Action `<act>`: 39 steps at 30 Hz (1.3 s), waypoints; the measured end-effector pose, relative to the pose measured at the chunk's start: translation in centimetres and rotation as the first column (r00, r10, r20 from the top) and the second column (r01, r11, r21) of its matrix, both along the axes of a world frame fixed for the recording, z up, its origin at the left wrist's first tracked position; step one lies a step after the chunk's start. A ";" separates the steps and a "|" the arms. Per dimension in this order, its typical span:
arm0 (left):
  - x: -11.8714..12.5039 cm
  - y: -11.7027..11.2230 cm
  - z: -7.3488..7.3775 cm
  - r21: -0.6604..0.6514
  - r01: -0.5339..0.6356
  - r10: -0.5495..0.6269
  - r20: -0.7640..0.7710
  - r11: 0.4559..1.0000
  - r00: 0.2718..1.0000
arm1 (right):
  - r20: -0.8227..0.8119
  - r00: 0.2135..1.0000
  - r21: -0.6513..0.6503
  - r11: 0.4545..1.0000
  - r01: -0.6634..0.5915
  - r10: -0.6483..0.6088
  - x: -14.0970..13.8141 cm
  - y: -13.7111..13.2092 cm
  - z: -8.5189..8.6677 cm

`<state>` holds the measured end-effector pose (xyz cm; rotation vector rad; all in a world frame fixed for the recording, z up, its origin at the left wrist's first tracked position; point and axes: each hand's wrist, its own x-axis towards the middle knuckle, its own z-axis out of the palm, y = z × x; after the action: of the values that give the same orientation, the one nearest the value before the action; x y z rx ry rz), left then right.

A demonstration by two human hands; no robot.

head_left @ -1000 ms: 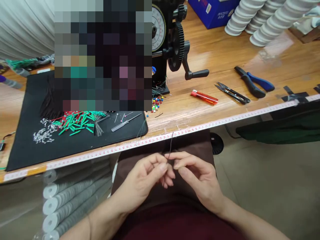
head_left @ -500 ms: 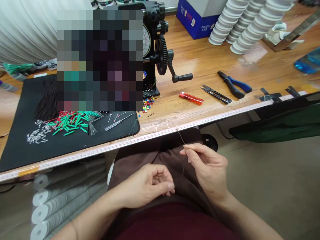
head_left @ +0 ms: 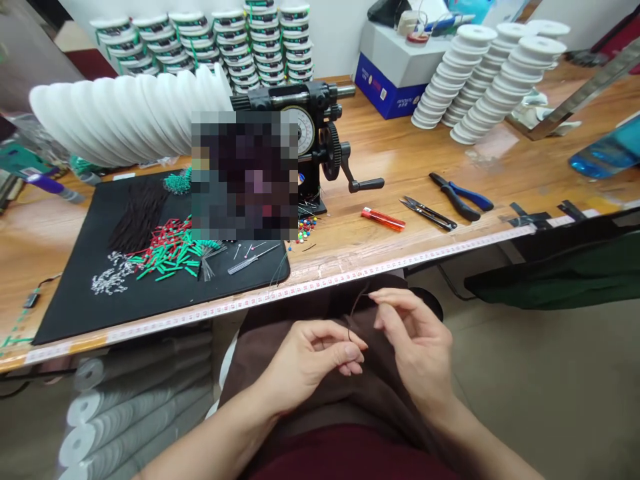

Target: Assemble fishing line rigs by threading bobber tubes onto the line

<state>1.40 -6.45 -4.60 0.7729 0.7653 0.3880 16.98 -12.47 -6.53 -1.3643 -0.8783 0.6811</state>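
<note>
My left hand (head_left: pixel 320 357) is over my lap, thumb and forefinger closed on a thin dark strand (head_left: pixel 353 312). The strand rises from those fingertips and bends toward the right hand. Close by on the right, my right hand (head_left: pixel 417 337) pinches a fine, pale thread-like piece (head_left: pixel 365 295) whose kind is too small to tell. Its tip lies beside the upper part of the dark strand; whether they touch I cannot tell. Both hands are just in front of the table edge, which carries a measuring tape (head_left: pixel 320 287).
On the black mat (head_left: pixel 70 293) lie green and red sleeves (head_left: pixel 170 257), small metal fittings (head_left: pixel 110 273) and dark cords (head_left: pixel 137 217). A hand-cranked winder (head_left: pixel 330 150), red tube (head_left: pixel 383 219), thread snips (head_left: pixel 429 214), pliers (head_left: pixel 460 197) and white spools (head_left: pixel 450 80) are on the table.
The left hand has moved up and right, and its fingers now pinch the dark strand. The strand was in the right hand's pinch before. The head view has tilted upward.
</note>
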 end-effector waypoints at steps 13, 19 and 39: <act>0.1 -0.8 -0.5 -0.052 -0.355 0.355 -0.006 0.933 0.935 | -0.193 0.941 -0.161 0.937 -0.309 0.277 -1.0 -2.8 1.2; 0.1 -1.1 -0.5 -0.095 -0.376 0.378 -0.001 0.922 0.926 | 0.137 0.957 -0.239 0.946 -0.220 0.257 -1.2 -2.5 1.0; 0.2 -1.3 -0.7 0.003 -0.345 0.345 -0.013 0.939 0.939 | 0.428 0.871 -0.196 0.965 -0.171 0.242 -1.4 -2.6 0.7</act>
<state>1.61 -7.73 -5.34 0.6409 0.9161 0.6997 15.54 -15.10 -5.84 -1.6135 -1.3827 0.6126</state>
